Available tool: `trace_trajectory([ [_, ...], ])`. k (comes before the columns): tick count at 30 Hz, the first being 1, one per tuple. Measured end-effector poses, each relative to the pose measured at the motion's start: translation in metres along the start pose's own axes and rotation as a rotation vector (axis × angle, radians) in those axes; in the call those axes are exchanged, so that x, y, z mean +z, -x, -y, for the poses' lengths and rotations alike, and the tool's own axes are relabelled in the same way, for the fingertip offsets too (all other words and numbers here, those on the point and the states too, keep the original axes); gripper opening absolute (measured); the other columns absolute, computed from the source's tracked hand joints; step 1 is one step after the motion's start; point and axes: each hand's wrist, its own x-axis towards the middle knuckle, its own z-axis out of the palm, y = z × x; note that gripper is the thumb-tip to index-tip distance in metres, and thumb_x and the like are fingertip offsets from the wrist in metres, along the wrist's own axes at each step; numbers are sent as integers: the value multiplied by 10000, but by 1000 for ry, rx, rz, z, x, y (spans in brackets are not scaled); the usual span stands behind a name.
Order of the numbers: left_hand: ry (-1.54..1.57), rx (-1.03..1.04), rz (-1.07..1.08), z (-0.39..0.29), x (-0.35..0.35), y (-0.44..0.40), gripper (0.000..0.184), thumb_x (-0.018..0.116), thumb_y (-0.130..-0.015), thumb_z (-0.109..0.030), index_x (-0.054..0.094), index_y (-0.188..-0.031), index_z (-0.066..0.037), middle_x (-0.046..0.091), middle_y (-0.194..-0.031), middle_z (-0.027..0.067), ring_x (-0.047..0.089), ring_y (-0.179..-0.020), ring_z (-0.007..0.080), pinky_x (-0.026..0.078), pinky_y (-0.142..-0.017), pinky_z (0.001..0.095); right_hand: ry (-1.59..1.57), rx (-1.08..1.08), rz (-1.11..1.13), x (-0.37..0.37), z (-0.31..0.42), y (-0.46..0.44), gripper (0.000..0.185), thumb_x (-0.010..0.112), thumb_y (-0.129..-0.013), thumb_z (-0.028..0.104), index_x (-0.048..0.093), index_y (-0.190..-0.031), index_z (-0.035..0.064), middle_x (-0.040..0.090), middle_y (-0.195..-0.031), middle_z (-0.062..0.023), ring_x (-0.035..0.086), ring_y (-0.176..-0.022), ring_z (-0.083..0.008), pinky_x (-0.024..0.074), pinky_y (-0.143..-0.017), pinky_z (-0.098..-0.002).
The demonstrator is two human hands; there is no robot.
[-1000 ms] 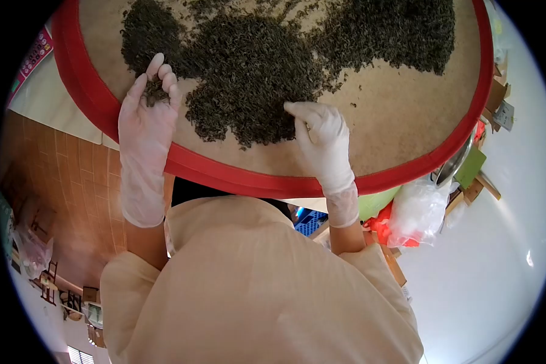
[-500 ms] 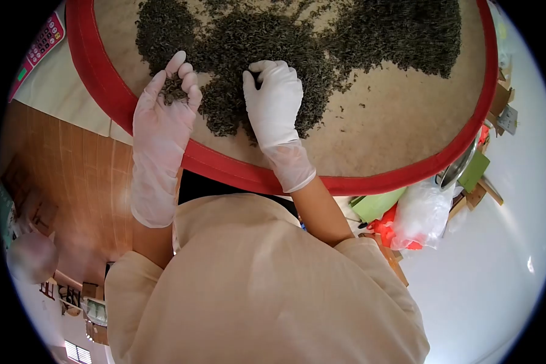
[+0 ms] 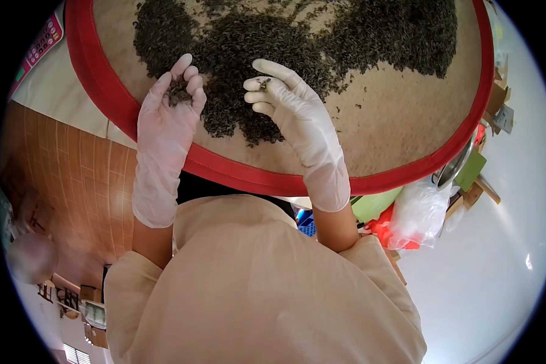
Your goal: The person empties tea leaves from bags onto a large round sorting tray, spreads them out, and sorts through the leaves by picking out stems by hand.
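Note:
Dark, dried, curled leaves that look like tea leaves lie in heaps on a large round tray with a red cloth rim. My left hand, in a white glove, is palm up at the near left of the tray. Its curled fingers cup a small clump of leaves. Over the near edge of the middle heap is my gloved right hand, turned with its fingers bent to the left. A small pinch of leaves shows between its thumb and fingers.
A pink calculator lies on a pale surface at the upper left. To the right of the tray are a metal bowl, a green box, a clear plastic bag and cardboard pieces. A blue basket shows below the rim.
My right hand has lifted off the heap and rolled over, exposing its fingers and a pinch of leaves. The left hand still cups its clump, shifted slightly right.

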Motion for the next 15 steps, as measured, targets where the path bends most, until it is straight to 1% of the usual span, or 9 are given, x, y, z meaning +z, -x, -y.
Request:
trace_trajectory([
  [2, -7, -4, 4, 0, -1, 0, 353, 448, -966, -134, 474, -1249, 75, 558, -1045, 133, 565, -932, 214, 528, -812, 316, -92, -26, 111, 0, 1, 0, 433, 541, -936, 190, 457, -1295, -38, 621, -1098, -168, 622, -953, -212, 488, -859, -309],
  [5, -10, -20, 21, -1, -2, -1, 355, 444, -967, -135, 468, -1256, 71, 559, -1050, 134, 572, -932, 216, 530, -818, 323, -134, 4, 134, 2, 5, 0, 466, 539, -934, 222, 452, -1297, -56, 611, -1125, -179, 621, -978, -229, 489, -870, -317],
  [9, -2, -22, 29, 1, -2, -1, 359, 435, -970, -134, 458, -1266, 68, 560, -1051, 137, 578, -933, 217, 533, -817, 326, -197, -21, 173, 4, 7, 4, 458, 534, -932, 220, 464, -1283, -66, 611, -1129, -202, 616, -1001, -241, 487, -876, -322],
  [11, 11, -27, 27, 1, -1, -1, 360, 432, -972, -134, 454, -1269, 68, 560, -1052, 138, 579, -935, 218, 534, -815, 326, -22, 5, 7, 11, 11, 7, 410, 534, -927, 188, 504, -1255, -57, 620, -1122, -202, 607, -1031, -238, 481, -891, -341],
  [12, 9, -27, 26, 2, -1, 0, 362, 430, -972, -134, 453, -1269, 72, 558, -1052, 139, 577, -936, 218, 535, -817, 326, -21, 6, 7, 12, 10, 8, 410, 534, -927, 188, 504, -1255, -57, 620, -1122, -202, 607, -1031, -238, 481, -891, -341],
  [14, 9, -25, 24, 3, -1, 0, 364, 428, -972, -134, 451, -1268, 76, 556, -1051, 141, 574, -937, 218, 535, -818, 326, 192, -82, -171, 14, 7, 8, 223, 541, -923, 124, 641, -1092, 18, 658, -1055, -141, 613, -1023, -256, 466, -913, -361],
  [15, 10, -22, 9, 4, -2, 0, 364, 428, -972, -131, 451, -1265, 83, 551, -1046, 141, 567, -935, 217, 533, -816, 325, 193, -81, -170, 10, 1, 6, 223, 541, -923, 124, 641, -1092, 18, 658, -1055, -141, 613, -1023, -256, 466, -913, -361],
])
